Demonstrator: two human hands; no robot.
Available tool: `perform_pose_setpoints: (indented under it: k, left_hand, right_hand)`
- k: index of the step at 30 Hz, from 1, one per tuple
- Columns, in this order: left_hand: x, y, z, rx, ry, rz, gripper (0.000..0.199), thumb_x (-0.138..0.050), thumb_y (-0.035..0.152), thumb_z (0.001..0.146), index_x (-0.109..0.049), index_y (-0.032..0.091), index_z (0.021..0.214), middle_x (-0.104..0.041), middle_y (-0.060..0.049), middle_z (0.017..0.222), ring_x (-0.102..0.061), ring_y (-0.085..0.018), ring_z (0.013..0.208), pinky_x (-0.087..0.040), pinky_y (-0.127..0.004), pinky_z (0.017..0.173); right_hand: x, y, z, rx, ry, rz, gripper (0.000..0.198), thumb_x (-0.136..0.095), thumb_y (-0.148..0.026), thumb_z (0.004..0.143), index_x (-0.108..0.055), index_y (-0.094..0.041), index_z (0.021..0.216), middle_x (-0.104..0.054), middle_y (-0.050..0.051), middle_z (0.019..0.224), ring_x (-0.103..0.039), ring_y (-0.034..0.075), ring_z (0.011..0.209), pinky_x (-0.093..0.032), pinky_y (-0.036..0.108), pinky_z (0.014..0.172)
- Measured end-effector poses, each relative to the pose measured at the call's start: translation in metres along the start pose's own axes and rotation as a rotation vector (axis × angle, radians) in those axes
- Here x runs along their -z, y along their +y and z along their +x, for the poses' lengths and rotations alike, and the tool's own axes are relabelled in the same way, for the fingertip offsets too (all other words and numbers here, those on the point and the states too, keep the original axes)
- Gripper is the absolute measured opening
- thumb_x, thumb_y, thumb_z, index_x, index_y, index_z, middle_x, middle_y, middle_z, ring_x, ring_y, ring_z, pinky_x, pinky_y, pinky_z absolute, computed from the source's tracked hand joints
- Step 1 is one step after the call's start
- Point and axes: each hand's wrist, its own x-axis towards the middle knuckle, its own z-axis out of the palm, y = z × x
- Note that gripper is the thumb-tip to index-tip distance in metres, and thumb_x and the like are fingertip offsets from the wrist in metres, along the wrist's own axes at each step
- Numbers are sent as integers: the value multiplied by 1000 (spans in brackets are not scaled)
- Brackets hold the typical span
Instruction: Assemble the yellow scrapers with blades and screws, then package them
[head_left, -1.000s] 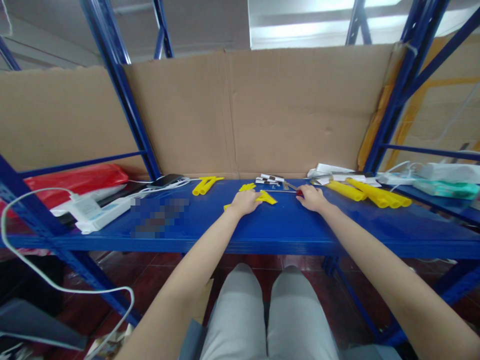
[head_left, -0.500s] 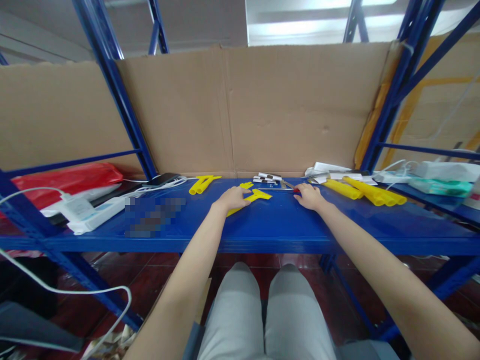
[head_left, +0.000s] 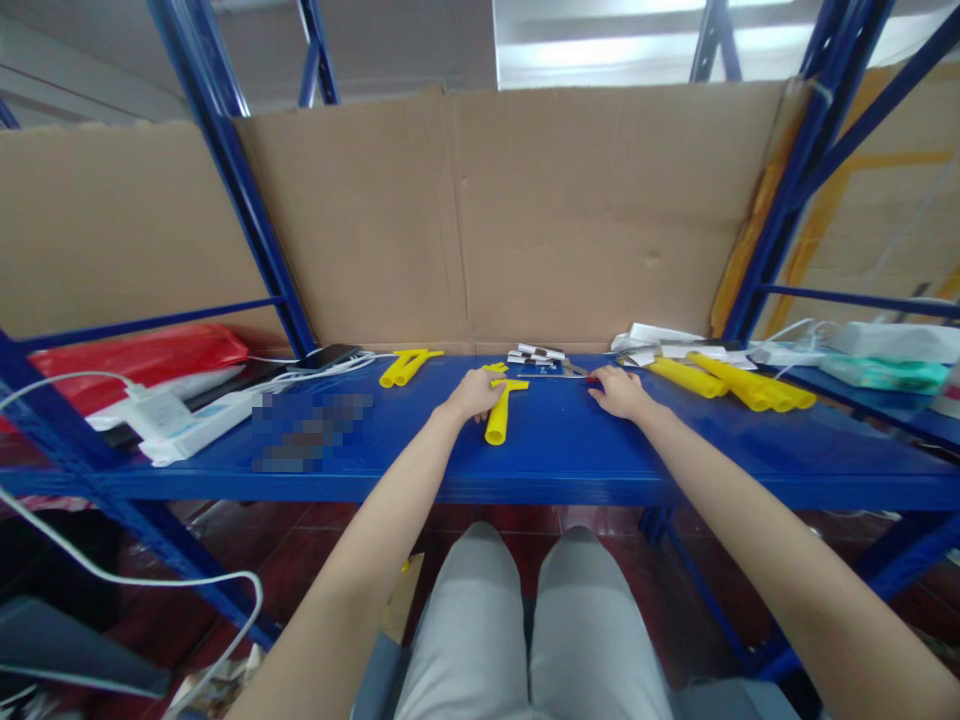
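My left hand (head_left: 477, 394) rests at the middle of the blue shelf with its fingers curled against a yellow tube (head_left: 496, 420). The tube's round open end faces me, and its far end has a flat crosspiece. A small yellow piece (head_left: 495, 368) shows just beyond these fingers. To the right, my right hand (head_left: 618, 392) lies low on the shelf, its fingers closed around the red end of a slim metal tool (head_left: 574, 370); the kind of tool is mostly hidden. Several small black-and-white items (head_left: 535, 355) lie behind it.
Two yellow tubes (head_left: 409, 368) lie left of centre, several more yellow tubes (head_left: 727, 384) at right. A white power strip (head_left: 199, 425), cables and a red bag (head_left: 142, 365) occupy the left. Cardboard (head_left: 570, 220) walls the back; blue posts (head_left: 772, 220) stand at both sides.
The yellow tube by my left hand has turned, so its open end now points toward me. My left hand has shifted slightly right. My right hand stays in place.
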Motion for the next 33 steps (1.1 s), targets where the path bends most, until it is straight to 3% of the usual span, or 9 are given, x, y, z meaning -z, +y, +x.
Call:
perform_pose_setpoints:
  k: [3,7,9,12,19,29,33]
  left_hand:
    - [0,-1,1,-5,29,4,45,-40,26,92,-54,17,133,-74,-9,86,-68,-18,59,-53,-27,58]
    - [1,-10,3,60,247,179,38,-49,22,87,-65,19,121,-68,-10,116,-65,-24,103,-50,-30,88]
    - [1,-15,5,133,291,223,37,-49,20,86,-66,19,119,-66,-10,119,-62,-26,111,-48,-32,93]
    - [-3,-19,7,162,268,243,37,-48,21,86,-67,19,118,-67,-10,117,-62,-25,111,-47,-31,94]
    - [-8,-20,10,70,154,285,37,-41,26,88,-68,16,113,-66,-15,116,-60,-28,112,-45,-37,97]
    - [-5,-22,8,55,199,265,41,-45,21,84,-65,15,119,-60,-16,124,-58,-26,115,-43,-32,99]
    - [11,-28,19,28,185,274,42,-49,19,80,-66,13,118,-61,-15,125,-58,-27,115,-44,-31,97]
  right_hand:
    - [0,0,-1,-6,-6,6,31,-44,-24,89,-57,-17,117,-55,15,129,-46,28,124,-33,51,102]
    - [1,0,-1,-13,-15,3,32,-44,-24,89,-56,-18,118,-55,14,130,-45,28,125,-33,49,102]
    - [1,0,-1,-18,-14,-6,33,-44,-25,89,-56,-17,118,-55,14,130,-46,28,124,-33,48,102]
    - [0,1,-1,-7,1,-15,33,-44,-26,89,-56,-18,118,-56,14,129,-47,28,122,-34,49,102]
    - [0,1,-1,2,2,-13,34,-44,-26,88,-57,-18,119,-56,15,129,-47,29,122,-34,50,102]
    - [0,1,-2,0,-4,-5,33,-46,-25,88,-57,-17,118,-55,15,129,-47,29,122,-34,50,101]
    - [4,2,-1,7,11,-4,33,-46,-25,88,-58,-18,119,-56,14,129,-48,28,122,-36,48,100]
